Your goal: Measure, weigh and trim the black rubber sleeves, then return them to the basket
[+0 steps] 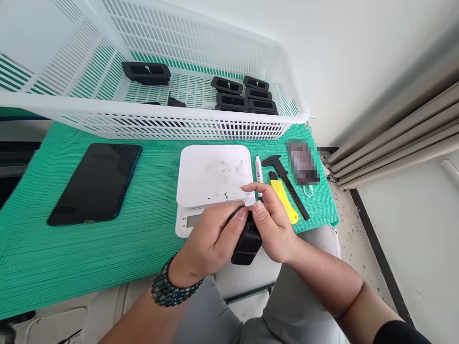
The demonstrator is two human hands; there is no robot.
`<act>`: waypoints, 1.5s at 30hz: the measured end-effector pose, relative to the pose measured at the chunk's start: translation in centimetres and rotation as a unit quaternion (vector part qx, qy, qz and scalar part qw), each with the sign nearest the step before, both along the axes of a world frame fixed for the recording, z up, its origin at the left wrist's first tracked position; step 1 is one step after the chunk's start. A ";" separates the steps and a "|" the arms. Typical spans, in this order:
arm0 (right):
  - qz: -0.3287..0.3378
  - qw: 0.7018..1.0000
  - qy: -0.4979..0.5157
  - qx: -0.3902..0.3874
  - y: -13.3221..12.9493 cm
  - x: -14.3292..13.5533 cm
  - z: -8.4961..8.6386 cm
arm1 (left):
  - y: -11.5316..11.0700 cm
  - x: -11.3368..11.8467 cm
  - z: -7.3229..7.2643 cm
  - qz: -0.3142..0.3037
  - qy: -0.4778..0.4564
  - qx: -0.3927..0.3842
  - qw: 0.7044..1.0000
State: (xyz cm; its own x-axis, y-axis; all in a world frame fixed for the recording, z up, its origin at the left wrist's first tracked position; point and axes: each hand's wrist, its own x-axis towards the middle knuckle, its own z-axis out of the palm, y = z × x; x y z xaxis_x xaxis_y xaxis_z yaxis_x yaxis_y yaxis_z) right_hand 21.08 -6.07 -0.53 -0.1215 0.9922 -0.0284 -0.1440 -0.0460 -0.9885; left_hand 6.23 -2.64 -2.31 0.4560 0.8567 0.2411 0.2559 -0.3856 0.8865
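A black plastic part [247,243] is held above my lap, just off the table's front edge. My left hand [211,234], with a dark beaded bracelet at the wrist, is wrapped round its left side, thumb on top. The thumb and a finger of my right hand [270,220] are pinched at the part's upper end; what lies between them is too small to make out. Right behind my hands stands a white scale [215,174] with dark specks on its plate, its display partly covered by my left hand.
A white basket [172,117] holding several black parts [232,101] stands at the back. On the green cloth [150,248] lie a black tablet [96,184] at left, and a marker [258,172], a black caliper [289,186], a yellow cutter [285,203] and a blurred object [304,162] at right.
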 end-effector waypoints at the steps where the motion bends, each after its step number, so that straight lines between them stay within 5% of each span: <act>1: -0.005 1.000 -0.008 0.003 0.0 0.0 -0.1 | 0.0 0.0 0.1 -0.003 -0.007 -0.002 1.000; 4: -0.036 0.999 0.015 -0.005 0.2 -0.4 -0.5 | -0.1 0.3 0.7 0.011 -0.028 -0.003 1.000; 8: -0.111 0.989 0.097 -0.026 0.4 -1.7 -1.9 | -0.6 0.8 1.5 0.109 -0.037 0.015 0.993; 14: -0.150 0.978 0.141 -0.037 0.2 -3.3 -3.1 | -0.8 0.9 0.7 0.192 -0.103 0.014 0.976; 20: -0.047 0.998 0.051 -0.008 0.2 -2.7 -2.0 | 0.0 -0.4 1.3 0.119 -0.118 -0.041 0.985; 25: 0.057 0.998 0.009 -0.012 0.5 -1.8 -1.1 | 0.7 -1.8 1.8 0.024 -0.041 -0.066 0.997; 33: 0.146 0.987 -0.047 -0.043 0.4 -0.7 -0.1 | 0.4 -2.5 1.4 0.023 -0.011 -0.060 0.998; 37: 0.058 0.995 0.037 -0.078 1.7 -0.1 -0.3 | 0.6 -1.7 1.4 0.007 -0.020 -0.032 0.999; 42: -0.094 0.953 0.258 -0.124 2.6 0.0 -0.3 | -0.4 0.2 -0.4 0.241 -0.126 0.142 0.952; 45: -0.119 0.923 0.336 -0.146 2.2 -0.7 -0.2 | -1.2 1.3 -1.2 0.258 -0.120 0.169 0.944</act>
